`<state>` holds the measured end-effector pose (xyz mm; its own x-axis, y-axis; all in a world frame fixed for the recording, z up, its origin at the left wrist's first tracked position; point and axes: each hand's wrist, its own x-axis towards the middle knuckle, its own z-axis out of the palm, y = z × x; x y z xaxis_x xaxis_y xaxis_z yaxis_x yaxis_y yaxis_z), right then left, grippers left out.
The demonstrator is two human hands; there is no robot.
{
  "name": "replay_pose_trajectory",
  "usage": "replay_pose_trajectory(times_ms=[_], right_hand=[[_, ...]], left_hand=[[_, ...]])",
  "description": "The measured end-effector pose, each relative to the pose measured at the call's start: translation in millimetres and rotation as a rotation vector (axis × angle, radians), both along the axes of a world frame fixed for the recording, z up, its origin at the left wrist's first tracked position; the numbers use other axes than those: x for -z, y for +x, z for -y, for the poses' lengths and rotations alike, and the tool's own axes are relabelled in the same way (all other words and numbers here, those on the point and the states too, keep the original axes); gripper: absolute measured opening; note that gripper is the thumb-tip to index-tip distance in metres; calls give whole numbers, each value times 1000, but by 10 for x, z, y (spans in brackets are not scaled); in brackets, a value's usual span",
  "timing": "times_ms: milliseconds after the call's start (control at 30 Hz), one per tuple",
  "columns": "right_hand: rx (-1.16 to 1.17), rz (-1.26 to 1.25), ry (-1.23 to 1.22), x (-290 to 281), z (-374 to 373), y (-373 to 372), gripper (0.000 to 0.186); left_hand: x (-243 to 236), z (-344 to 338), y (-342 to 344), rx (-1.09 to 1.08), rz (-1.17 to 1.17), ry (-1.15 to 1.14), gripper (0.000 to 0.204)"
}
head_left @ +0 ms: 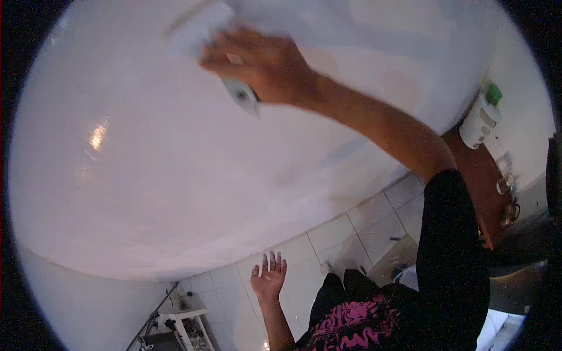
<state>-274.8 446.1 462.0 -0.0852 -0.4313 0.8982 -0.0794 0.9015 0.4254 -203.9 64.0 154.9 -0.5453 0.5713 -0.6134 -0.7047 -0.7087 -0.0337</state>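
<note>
I see my right hand (pixel 252 65) wrapped around the handle of a trowel (pixel 241 95), the fingers curled and a little blurred. The end of the handle, with a dark hole in it, pokes out below the palm, toward the near side; the pale blade reaches out past the fingers to the far left. The trowel is at the far side of my view, in front of the wall (pixel 175 175); blur keeps me from telling whether the whole blade touches it. The wall is whitish, with greyer patches to the far right and a bright shine on the left.

From the hand, my bare forearm runs right and nearer to a black sleeve (pixel 449 228). My left hand (pixel 269 284) is raised at the near side, palm up, fingers spread, grasping nothing and well apart from the trowel.

Behind the left hand lie the floor tiles (pixel 295 257), meeting the wall's lower edge. To the near left stands a white stand (pixel 190 316), with a dark pole (pixel 153 316) slanting beside it. On the right is a brown table (pixel 477 169), bearing a white container (pixel 480 123) with a green item (pixel 493 95) at its top. My shirt's pink print (pixel 357 324) shows nearest.
</note>
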Motion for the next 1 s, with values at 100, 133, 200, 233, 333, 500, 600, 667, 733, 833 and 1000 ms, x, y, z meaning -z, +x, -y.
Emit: replay_pose_trajectory(times_ms=[100, 133, 200, 233, 333, 500, 600, 667, 733, 833, 1000], right_hand=[[-40, 259, -74, 1041, 100, 225, 32], [-76, 341, -117, 1317, 185, 344, 32], [-36, 517, -125, 1680, 468, 714, 32], [-17, 542, -124, 1794, 479, 801, 32], [-98, 578, -315, 1985, 488, 1173, 25], [-255, 304, -1336, 2606, 513, 2070, 16], [-190, 197, -1710, 3205, 632, 3086, 19], [-333, 36, -2003, 3708, 915, 4043, 26], [-314, -62, -2186, 4143, 1245, 4869, 32], [-184, -233, -2398, 4667, 1757, 5938, 33], [-179, -458, -2612, 5212, 2280, 7116, 28]], left_hand=[[47, 170, -5, 6, -13, -65, 46], [34, 222, 23, -6, 16, -133, 46], [2, 341, 177, -5, 11, -234, 46], [-2, 359, 225, 32, -29, -160, 46], [7, 351, 446, 102, -21, -89, 45], [250, 715, 763, 180, -61, -25, 44], [587, 1276, 926, 149, -29, -83, 45], [933, 1758, 1132, 101, 35, -150, 46], [1305, 2217, 1267, 39, 76, -225, 48], [1896, 2808, 1521, 9, 176, -397, 51], [2588, 3249, 2038, 203, 217, -664, 56]])
